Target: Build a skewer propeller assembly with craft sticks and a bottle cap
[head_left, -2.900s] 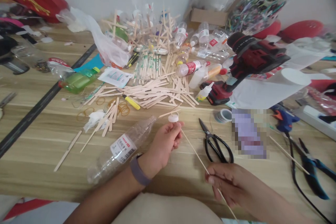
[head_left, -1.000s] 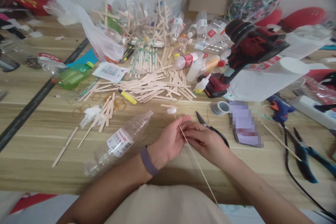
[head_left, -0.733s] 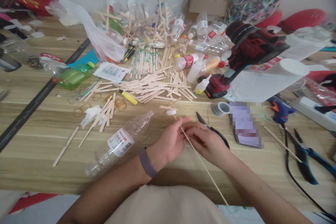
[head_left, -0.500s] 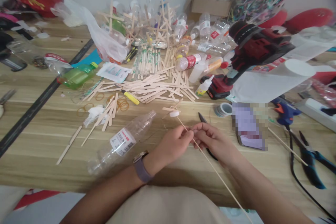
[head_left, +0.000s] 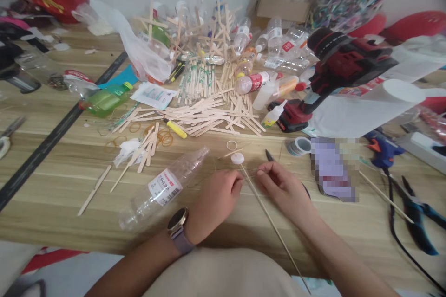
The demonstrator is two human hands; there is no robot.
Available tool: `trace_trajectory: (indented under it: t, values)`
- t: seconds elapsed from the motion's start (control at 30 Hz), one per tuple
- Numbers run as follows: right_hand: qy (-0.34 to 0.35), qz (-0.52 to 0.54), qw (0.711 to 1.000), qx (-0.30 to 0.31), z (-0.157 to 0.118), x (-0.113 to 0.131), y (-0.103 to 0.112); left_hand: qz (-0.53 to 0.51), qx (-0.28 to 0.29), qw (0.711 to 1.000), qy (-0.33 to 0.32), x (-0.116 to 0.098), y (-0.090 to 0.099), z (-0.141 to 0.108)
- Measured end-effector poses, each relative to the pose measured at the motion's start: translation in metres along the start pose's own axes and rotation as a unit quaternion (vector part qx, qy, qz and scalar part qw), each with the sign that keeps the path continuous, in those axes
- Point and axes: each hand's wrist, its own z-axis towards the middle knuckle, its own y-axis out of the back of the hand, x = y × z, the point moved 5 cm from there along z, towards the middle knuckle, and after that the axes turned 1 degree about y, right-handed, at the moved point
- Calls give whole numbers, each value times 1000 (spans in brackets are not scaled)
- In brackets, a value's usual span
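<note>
A thin wooden stick (head_left: pixel 270 216) slants from the table towards my body, with a white bottle cap (head_left: pixel 237 158) near its far end. Beside the cap are a small crosspiece of wood (head_left: pixel 230 153) and a pale ring (head_left: pixel 232 145). My left hand (head_left: pixel 223 197) is closed in a pinch left of the stick. On the other side, my right hand (head_left: pixel 280 188) pinches too, thumb against forefinger. A very fine thread (head_left: pixel 251 170) runs between the two hands across the stick. The clear plastic bottle (head_left: pixel 163 188) lies left of my left hand.
Loose craft sticks (head_left: pixel 205 118) are heaped beyond my hands. A glue bottle (head_left: pixel 274 113), a red and black drill (head_left: pixel 348 60), a tape roll (head_left: pixel 298 146) and a phone (head_left: pixel 332 167) lie to the right. Pliers (head_left: pixel 418 216) and a glue gun (head_left: pixel 385 148) are farther right.
My hands have moved apart from the stick they were pinching together, the left going left and the right going right. The stick now rests between them, with thread stretched across.
</note>
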Motion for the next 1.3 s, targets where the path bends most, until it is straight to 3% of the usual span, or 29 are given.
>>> trace_trajectory:
  t: [0.33,0.5,0.83,0.93,1.0,1.03,1.1,1.13,1.2,1.23,1.3]
  values:
    - [35,14,999,11,-12,11,-7,-36,-13,999,15,0,1,5]
    - [14,15,1000,3,-11,11,-6,-57,-14,998,20,1,0,7]
    - [13,-20,994,106,-6,14,-13,-39,-11,998,-43,-5,4,2]
    - [17,-23,994,101,-3,11,-9,49,-42,992,-109,-17,17,-8]
    - [14,-34,996,79,-2,11,-3,174,-105,963,-179,-26,32,-16]
    - [11,-40,997,67,-1,11,0,236,-142,944,-182,-26,42,-19]
    - [6,-37,998,51,0,11,6,359,-194,909,-83,-15,62,-21]
    - [4,-26,999,48,1,10,9,405,-184,895,-17,-6,70,-21]
    - [-4,11,999,52,4,8,10,452,-110,882,79,13,78,-22]
    - [-8,32,998,57,5,6,10,461,-83,878,101,19,80,-23]
    - [-15,65,995,68,6,3,8,476,-98,867,109,21,83,-28]
